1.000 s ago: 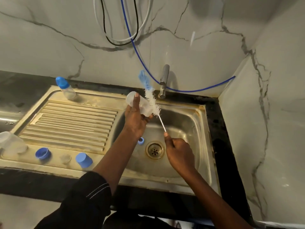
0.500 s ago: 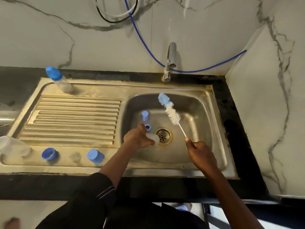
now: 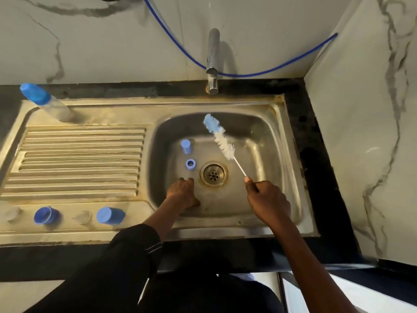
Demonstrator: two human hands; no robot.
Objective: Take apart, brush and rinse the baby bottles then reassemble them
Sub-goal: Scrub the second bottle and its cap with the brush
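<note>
White brush (image 3: pixel 223 144) pinched in right hand (image 3: pixel 268 199) — left hand (image 3: pixel 182 193) in sink (image 3: pixel 274 159).

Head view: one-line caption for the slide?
At the sink, right hand holds the bottle brush over the basin; left hand rests low by the drain, near a blue cap and blue ring.

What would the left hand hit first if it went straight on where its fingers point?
Probably the small blue ring lying in the sink just ahead of the left hand; a blue cap stands beyond it. Height is hard to judge from above.
</note>
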